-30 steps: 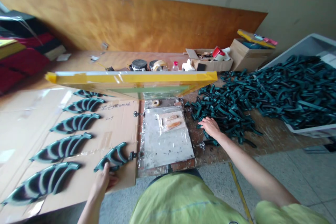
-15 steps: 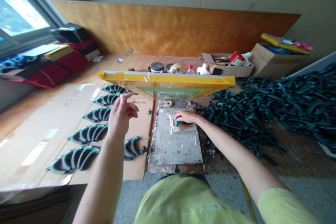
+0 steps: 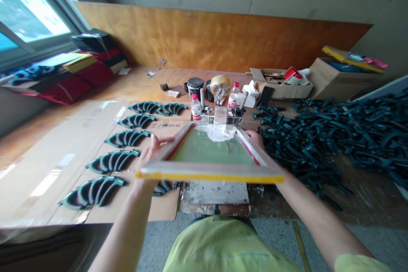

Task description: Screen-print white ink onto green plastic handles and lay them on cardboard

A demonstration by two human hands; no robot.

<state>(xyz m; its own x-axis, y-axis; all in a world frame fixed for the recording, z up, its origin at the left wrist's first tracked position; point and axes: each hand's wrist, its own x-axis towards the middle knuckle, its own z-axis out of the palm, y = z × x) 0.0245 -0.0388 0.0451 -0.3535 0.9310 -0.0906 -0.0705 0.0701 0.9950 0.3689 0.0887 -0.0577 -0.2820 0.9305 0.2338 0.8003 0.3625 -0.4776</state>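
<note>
A screen-printing frame (image 3: 212,170) with yellow tape on its near edge hangs tilted over the grey metal base plate (image 3: 216,193). White ink (image 3: 223,134) pools at the far end of its green mesh (image 3: 208,151), where a pale squeegee-like blade (image 3: 220,115) stands. My left hand (image 3: 149,153) is at the left rail, its forefinger stretched along it and the other fingers partly hidden. On the right rail, my right hand (image 3: 255,138) has its fingers bent around the side, partly covered by the frame. The small dark green part on the plate is hidden beneath the frame.
Rows of curved dark green parts (image 3: 92,193) lie on cardboard (image 3: 70,144) at left. A large heap of similar parts (image 3: 296,140) covers the right. Behind the frame stand bottles (image 3: 195,108), a black tub (image 3: 195,87), tape rolls (image 3: 219,83) and boxes (image 3: 295,89).
The frame has swung down from its raised position towards me, over the plate. My right hand has left the green part for the right rail; my left hand has come to the left rail.
</note>
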